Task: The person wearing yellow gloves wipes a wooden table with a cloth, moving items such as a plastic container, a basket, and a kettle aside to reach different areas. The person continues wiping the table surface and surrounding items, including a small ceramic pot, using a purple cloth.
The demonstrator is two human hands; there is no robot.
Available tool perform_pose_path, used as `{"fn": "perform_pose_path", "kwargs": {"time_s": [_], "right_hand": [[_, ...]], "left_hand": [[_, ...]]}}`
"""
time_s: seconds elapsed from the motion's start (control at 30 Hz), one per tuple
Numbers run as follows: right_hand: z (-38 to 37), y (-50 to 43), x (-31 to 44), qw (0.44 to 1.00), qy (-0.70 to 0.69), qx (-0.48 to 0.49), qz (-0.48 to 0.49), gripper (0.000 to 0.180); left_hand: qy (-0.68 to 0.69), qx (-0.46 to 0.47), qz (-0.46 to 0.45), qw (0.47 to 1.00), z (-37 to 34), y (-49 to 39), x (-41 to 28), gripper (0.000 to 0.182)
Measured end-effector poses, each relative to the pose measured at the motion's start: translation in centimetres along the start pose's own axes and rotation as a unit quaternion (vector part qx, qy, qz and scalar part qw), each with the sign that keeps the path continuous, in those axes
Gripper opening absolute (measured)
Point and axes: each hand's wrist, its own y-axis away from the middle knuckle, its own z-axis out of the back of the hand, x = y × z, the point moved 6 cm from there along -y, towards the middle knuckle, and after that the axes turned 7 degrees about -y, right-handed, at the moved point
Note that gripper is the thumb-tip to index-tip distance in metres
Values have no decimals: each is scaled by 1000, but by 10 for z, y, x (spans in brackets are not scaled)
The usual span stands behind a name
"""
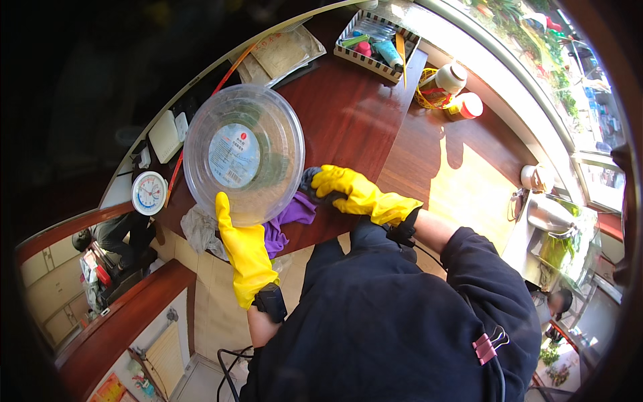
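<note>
A large round clear plastic tub [274,166] with a pale blue printed label [234,156] is tilted up before me. My left hand [244,254], in a yellow rubber glove, grips its near rim, the thumb lying over the edge and the other fingers hidden behind. My right hand [354,191], gloved alike, holds a bunched dark grey cloth [314,185] beside the tub's right edge. A purple cloth [291,221] lies below the tub at the table's edge. To its left is a crumpled whitish plastic bag [198,233].
The dark red wooden table [341,115] bears a striped box [374,45] of small items, jars [464,106], papers [286,50] and a round dial gauge [149,193]. At right stands a metal pot [550,216] near a window. Another person [555,304] is at lower right.
</note>
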Motion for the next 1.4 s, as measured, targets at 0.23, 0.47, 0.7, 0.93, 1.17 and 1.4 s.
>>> {"fn": "perform_pose_path", "kwargs": {"time_s": [0.23, 0.47, 0.7, 0.93, 1.17, 1.4], "right_hand": [[57, -12, 12, 979, 8, -174, -105, 52], [-66, -87, 39, 972, -162, -53, -163, 51], [-202, -195, 9, 977, -84, -181, -70, 39], [-298, -217, -16, 944, 323, 66, 26, 73], [-349, -262, -34, 913, 322, 240, -72, 48], [-159, -215, 42, 994, -76, 4, -77, 63]], "left_hand": [[60, -58, -141, 987, 64, 28, -73, 74], [78, -147, -170, 971, 149, 89, -87, 86], [170, -180, -241, 938, 184, 133, -93, 76], [170, -314, -250, 900, 236, 166, -91, 75], [162, -301, -220, 914, 234, 157, -78, 75], [159, -178, -249, 939, 207, 135, -100, 71]]}}
